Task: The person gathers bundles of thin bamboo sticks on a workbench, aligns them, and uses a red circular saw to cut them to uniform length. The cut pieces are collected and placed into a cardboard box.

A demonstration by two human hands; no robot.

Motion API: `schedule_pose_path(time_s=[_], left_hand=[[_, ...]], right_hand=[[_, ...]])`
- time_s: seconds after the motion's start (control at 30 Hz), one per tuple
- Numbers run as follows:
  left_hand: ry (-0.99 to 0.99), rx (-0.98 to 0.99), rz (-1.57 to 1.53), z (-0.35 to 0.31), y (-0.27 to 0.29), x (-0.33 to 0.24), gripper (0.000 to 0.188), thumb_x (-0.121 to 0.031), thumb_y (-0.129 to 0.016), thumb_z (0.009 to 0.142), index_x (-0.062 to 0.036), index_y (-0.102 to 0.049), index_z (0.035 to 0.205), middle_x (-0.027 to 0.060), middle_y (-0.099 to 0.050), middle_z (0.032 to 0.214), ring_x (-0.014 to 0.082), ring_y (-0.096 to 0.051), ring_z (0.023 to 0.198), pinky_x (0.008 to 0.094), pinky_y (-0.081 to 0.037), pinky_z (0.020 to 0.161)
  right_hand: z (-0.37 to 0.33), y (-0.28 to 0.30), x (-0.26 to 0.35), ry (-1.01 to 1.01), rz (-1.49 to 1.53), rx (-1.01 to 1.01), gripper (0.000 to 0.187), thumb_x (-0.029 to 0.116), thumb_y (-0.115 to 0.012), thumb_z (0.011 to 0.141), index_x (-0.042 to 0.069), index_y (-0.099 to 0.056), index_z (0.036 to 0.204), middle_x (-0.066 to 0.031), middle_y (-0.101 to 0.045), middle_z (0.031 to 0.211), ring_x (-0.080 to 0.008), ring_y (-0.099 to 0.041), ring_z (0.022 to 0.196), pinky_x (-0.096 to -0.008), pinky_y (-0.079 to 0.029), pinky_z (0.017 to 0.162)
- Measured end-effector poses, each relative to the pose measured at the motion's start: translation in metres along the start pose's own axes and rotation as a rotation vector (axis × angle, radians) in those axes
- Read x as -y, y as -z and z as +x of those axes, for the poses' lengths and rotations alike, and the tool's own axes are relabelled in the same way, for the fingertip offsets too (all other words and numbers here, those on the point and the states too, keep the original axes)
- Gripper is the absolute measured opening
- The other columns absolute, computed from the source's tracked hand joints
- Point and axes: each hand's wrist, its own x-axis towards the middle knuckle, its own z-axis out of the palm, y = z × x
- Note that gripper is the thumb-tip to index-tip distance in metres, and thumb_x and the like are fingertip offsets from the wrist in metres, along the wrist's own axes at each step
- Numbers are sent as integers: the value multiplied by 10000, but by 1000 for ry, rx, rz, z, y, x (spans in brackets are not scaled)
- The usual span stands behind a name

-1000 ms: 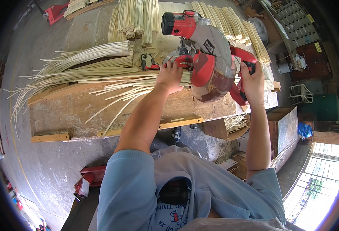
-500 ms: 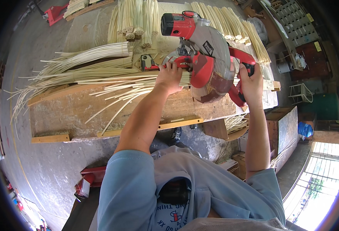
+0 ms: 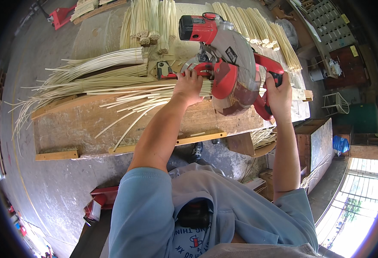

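A red and grey mitre saw [image 3: 236, 56] stands on the wooden workbench [image 3: 86, 129]. My right hand [image 3: 280, 95] is wrapped round its red and black handle [image 3: 269, 64]. Just left of the blade guard, my left hand [image 3: 189, 88] presses closed over a bundle of thin pale rattan canes [image 3: 150, 91] against the saw's fence. The canes run leftward from the hand and fan out loosely toward the bench's near edge. Their right ends and the blade are hidden behind the red and brown guard.
More canes [image 3: 99, 60] lie on the bench's left side, drooping past its edge. Tied bundles [image 3: 154, 21] stand behind the saw, others [image 3: 249, 26] at the back right. Wooden strips [image 3: 202, 137] edge the bench's front. Below is a cardboard box [image 3: 245, 145] of short cane pieces.
The saw head and my right hand on its handle have shifted very slightly to the left. My left hand and the canes stay in place.
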Motion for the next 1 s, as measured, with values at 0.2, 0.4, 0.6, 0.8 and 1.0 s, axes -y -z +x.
schedule_pose_path(time_s=[0.2,0.4,0.6,0.8,1.0], left_hand=[[3,11,-8,1,1,-1,702,-507,-825,752,-53,-619,1246,173,-563,1329,346,-526,1251,540,-461,981],[5,18,-12,0,2,-1,705,-505,-831,751,-55,-617,1250,173,-562,1333,342,-525,1257,536,-457,992],[9,34,-11,0,4,-1,709,-506,-829,755,-56,-613,1259,171,-557,1339,339,-517,1268,536,-456,994],[9,42,-20,0,4,-1,709,-509,-827,758,-59,-613,1261,170,-554,1343,337,-513,1274,530,-458,994],[5,60,-17,1,7,-1,712,-513,-828,758,-59,-613,1261,172,-553,1348,337,-515,1270,531,-458,999]], right_hand=[[0,0,-4,13,14,-4,304,258,-675,977,-9,-536,1022,-100,-648,711,-168,-642,523,-338,-508,506],[0,-2,-10,28,-6,-19,311,266,-681,972,-7,-535,1008,-100,-645,692,-175,-638,525,-347,-506,518],[-3,-2,-11,8,10,-11,303,258,-679,970,-7,-539,1018,-102,-644,704,-177,-643,546,-351,-502,526],[-6,-3,-10,10,-1,-18,295,256,-669,974,-6,-544,1032,-106,-645,717,-185,-642,546,-358,-505,531],[-7,-2,-14,18,-18,-25,297,260,-667,972,-3,-553,1051,-121,-655,739,-209,-661,581,-376,-516,571]])
